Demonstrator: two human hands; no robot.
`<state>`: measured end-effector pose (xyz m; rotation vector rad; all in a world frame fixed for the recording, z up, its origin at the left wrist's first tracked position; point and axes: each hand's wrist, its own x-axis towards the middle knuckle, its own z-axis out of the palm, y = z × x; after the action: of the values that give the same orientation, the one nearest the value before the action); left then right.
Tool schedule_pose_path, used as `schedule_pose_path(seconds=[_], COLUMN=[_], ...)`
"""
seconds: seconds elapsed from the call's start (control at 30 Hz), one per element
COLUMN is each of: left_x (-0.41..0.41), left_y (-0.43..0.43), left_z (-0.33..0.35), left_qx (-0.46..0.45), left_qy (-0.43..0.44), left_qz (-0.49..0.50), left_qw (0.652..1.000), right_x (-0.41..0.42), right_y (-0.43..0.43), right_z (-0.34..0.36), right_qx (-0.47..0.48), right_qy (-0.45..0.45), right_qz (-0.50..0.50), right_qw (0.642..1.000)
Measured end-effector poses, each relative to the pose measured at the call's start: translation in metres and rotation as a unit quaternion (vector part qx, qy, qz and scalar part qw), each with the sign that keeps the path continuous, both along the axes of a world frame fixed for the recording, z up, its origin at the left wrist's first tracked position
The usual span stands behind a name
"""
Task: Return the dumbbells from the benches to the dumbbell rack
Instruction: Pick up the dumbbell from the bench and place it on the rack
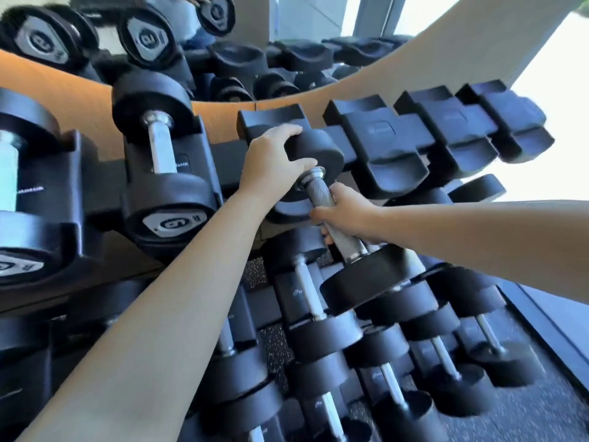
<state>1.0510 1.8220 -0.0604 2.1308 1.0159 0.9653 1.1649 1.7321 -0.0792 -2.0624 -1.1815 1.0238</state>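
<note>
Gripping dumbbell [334, 215] handle with right hand [349, 215], left hand [274, 164] cupping its upper head

Both bare arms are reaching forward; the left hand [274, 164] is gripping the far head of the dumbbell [319, 193], and the right hand [347, 215] is curling around its handle.

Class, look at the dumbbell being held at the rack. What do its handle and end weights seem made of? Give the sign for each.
Handle: metal, likely steel; silvery, with a cross-hatched knurled grip and shiny collar. End weights: matte black, probably a rubber or urethane coating; dull surface, soft rounded edges.
</note>
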Motion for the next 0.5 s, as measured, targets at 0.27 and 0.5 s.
schedule_pose_path(seconds=[0.27,0.5], left_x=[0.039,0.059], left_y=[0.079,0.126], left_z=[0.010,0.019], left_qx=[0.009,0.055], left_qy=[0.020,0.031], left_qz=[0.014,0.035], left_qw=[1.000,0.997], right_x=[0.034,0.043], right_y=[0.088,0.138], right_z=[0.013,0.015], right_qx=[0.001,0.032], right_qy=[-0.008,-0.009], right_qz=[0.009,-0.002], right_qw=[1.000,0.999])
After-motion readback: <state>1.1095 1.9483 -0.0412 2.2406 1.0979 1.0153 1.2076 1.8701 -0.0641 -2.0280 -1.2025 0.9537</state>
